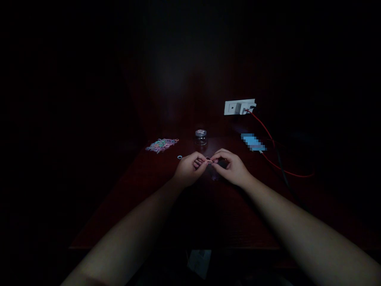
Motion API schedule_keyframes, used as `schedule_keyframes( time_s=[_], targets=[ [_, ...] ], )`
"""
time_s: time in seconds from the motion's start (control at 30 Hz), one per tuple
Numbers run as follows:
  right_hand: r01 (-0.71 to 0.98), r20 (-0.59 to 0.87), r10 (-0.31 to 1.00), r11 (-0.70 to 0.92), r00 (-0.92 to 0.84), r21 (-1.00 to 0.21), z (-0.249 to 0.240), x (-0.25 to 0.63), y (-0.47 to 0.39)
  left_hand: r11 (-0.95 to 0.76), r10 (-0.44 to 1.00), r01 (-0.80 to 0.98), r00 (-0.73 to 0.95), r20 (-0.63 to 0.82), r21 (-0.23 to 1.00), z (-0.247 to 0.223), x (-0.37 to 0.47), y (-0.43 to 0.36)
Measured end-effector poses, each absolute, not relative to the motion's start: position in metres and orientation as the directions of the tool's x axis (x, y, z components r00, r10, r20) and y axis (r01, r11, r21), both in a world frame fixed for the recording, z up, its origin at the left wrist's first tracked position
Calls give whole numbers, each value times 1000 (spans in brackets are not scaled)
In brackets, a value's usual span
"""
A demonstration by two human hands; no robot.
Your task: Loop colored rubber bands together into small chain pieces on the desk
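My left hand (190, 169) and my right hand (230, 167) meet over the middle of the dark red table. Between their fingertips they pinch a small pinkish hair tie (209, 161), held by both at once. A single blue hair tie (179, 157) lies just left of my left hand. Farther left is a loose heap of pastel hair ties (162, 145). Behind my hands stands a small clear jar (201, 138) with a lid on. Something small and pale purple (214, 178) lies below my fingers, too dim to make out.
At the right a phone-like blurred blue object (253, 142) lies with a red cable (290, 173) running to a white charger (244, 108) in the wall socket (230, 107). A dark cord hangs beside it. The table's front edge (119, 248) crosses below my forearms.
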State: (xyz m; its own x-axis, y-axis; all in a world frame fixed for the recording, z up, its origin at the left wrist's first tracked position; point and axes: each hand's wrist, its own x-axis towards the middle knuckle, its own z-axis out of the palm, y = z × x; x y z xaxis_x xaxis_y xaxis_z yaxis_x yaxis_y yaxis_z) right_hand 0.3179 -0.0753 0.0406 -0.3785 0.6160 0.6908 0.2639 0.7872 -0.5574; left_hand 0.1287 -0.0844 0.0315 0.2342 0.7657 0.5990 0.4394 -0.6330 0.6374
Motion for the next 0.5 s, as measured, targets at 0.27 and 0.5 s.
schedule_keyframes(
  time_s=[0.27,0.5],
  targets=[
    [274,669,640,768,-379,-579,40,317,-75,-658,740,461,248,626,595,30,128,-83],
    [312,598,699,713,-393,-628,40,316,-76,-662,746,436,304,593,609,30,128,-84]
  ],
)
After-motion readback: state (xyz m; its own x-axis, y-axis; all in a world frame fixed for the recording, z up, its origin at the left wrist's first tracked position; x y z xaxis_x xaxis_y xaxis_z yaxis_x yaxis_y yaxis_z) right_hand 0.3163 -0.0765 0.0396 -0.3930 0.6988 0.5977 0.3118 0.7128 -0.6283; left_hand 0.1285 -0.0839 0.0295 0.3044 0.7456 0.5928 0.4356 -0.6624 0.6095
